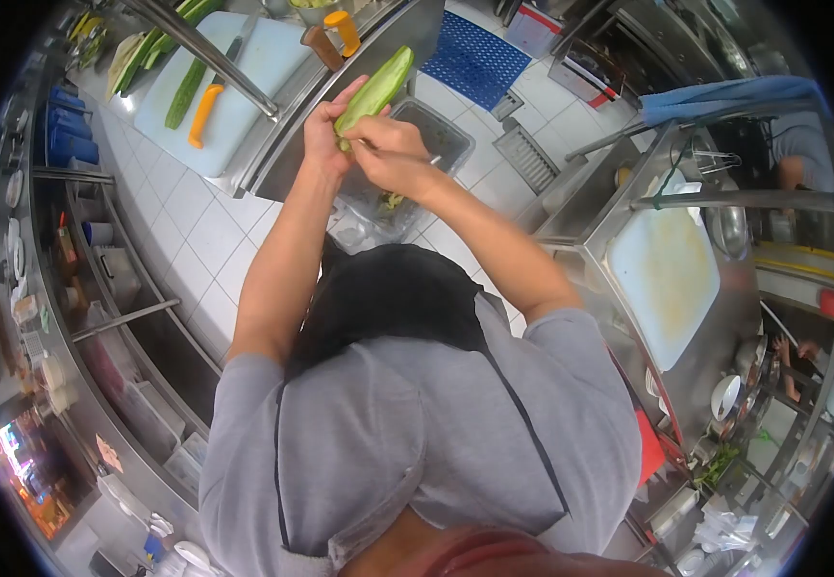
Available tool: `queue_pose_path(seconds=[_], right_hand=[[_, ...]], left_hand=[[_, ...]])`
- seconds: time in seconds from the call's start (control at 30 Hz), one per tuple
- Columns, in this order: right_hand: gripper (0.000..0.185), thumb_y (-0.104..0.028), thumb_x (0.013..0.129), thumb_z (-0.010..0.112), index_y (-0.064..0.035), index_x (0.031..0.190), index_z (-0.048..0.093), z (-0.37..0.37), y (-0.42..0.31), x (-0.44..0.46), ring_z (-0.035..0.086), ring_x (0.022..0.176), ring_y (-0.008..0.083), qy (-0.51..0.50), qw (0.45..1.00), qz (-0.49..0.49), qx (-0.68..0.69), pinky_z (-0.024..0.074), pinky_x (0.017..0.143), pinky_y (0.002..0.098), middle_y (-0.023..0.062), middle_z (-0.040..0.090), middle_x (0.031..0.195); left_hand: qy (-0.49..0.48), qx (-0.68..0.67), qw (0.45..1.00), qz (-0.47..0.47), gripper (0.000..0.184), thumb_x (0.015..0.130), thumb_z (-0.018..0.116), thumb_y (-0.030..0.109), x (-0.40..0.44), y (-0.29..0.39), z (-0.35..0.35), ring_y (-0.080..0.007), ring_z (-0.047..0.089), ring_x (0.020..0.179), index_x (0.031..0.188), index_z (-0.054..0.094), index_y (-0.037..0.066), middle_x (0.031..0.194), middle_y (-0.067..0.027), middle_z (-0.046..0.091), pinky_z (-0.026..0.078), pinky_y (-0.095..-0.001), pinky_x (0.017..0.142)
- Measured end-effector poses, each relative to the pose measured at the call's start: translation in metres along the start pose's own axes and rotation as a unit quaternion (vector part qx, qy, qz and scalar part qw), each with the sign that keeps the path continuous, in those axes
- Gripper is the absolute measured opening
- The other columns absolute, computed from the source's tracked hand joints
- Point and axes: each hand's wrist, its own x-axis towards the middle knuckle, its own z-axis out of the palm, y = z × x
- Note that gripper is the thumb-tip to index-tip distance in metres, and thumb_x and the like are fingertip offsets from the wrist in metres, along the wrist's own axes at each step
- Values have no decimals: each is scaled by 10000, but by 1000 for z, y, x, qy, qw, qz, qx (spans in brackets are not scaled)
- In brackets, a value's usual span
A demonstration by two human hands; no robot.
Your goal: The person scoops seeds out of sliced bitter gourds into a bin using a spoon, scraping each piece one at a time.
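Observation:
A pale green, hollowed half of a long vegetable (378, 88) lies tilted in my left hand (324, 135), its cut side showing. My left fingers wrap round its underside. Over its lower end my right hand (390, 154) is closed, gripping something too hidden to make out. Below both hands sits a clear plastic tub (450, 144) with scraps in it. To the left, a white cutting board (162, 104) carries a dark green vegetable piece (186, 94) and a knife with an orange handle (205, 115).
A steel rail (207, 56) crosses above the board. Brown and orange-topped containers (342, 31) stand at the counter edge. On the right are a second board (667, 279) on a steel counter and a blue cloth (724, 96). Another person's hands (790, 354) show at far right.

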Motion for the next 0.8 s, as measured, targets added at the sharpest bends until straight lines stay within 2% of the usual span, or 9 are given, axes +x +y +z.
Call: queue_pose_path(seconds=[0.1, 0.13, 0.23, 0.27, 0.37, 0.4, 0.5, 0.6, 0.8], right_hand=[[90, -53, 897, 669, -8, 974, 683, -7, 22, -14, 663, 614, 140, 13, 979, 162, 120, 532, 565, 296, 79, 718, 810], [98, -28, 900, 668, 2, 993, 677, -15, 17, -15, 633, 623, 73, 23, 943, 253, 214, 521, 539, 238, 47, 705, 815], [84, -19, 873, 683, 17, 947, 663, -27, 38, -27, 638, 597, 109, 84, 920, 274, 265, 529, 528, 239, 86, 691, 766], [78, -17, 873, 683, 15, 941, 660, -29, 43, -31, 630, 583, 105, 86, 917, 288, 261, 525, 521, 240, 84, 687, 758], [60, -9, 875, 681, 5, 925, 654, -35, 47, -43, 600, 541, 96, 90, 912, 315, 248, 507, 495, 242, 72, 671, 733], [53, -4, 876, 678, -1, 922, 652, -35, 47, -47, 588, 525, 94, 88, 911, 314, 251, 497, 484, 242, 67, 665, 725], [53, -16, 886, 679, 2, 926, 648, -35, 60, -60, 593, 542, 101, 86, 908, 314, 263, 490, 479, 250, 67, 665, 731], [61, -23, 893, 678, 3, 937, 644, -27, 75, -72, 606, 567, 108, 80, 895, 343, 275, 497, 486, 253, 72, 673, 757], [77, -29, 897, 673, -6, 963, 643, -6, 83, -88, 620, 585, 115, 57, 871, 396, 286, 510, 498, 252, 77, 678, 779]], left_hand=[[-7, -58, 998, 14, 710, 806, 415, 166, 0, 7, -20, -492, 476, 1317, 1482, 391, -47, 1488, -271, 440, 385, -552, 1151], [-41, -93, 995, 13, 699, 823, 427, 174, -1, 12, -27, -507, 463, 1329, 1485, 379, -47, 1493, -290, 422, 402, -556, 1140], [-37, -86, 996, 3, 675, 839, 425, 172, -16, 21, -28, -527, 441, 1341, 1474, 384, -55, 1489, -295, 423, 440, -541, 1116], [-40, -93, 995, -4, 674, 838, 466, 174, -18, 23, -33, -534, 481, 1301, 1471, 384, -43, 1471, -298, 438, 510, -507, 1052], [-57, -25, 998, 10, 700, 822, 527, 180, -34, 33, -42, -515, 541, 1245, 1477, 380, -21, 1453, -293, 456, 571, -473, 964], [-89, -16, 996, 3, 757, 821, 575, 189, -45, 39, -48, -466, 571, 1219, 1513, 340, -5, 1461, -258, 459, 600, -400, 862], [-48, 60, 997, 25, 770, 766, 615, 212, -93, 70, -56, -414, 631, 1100, 1473, 416, -19, 1371, -253, 544, 584, -349, 723], [-50, 85, 991, 91, 731, 789, 608, 239, -134, 106, -101, -428, 649, 1071, 1432, 442, -66, 1323, -276, 578, 579, -370, 720], [215, 89, 922, 311, 542, 957, 543, 218, -138, 196, -116, -335, 660, 1091, 1434, 475, -31, 1372, -219, 567, 557, -337, 746]])
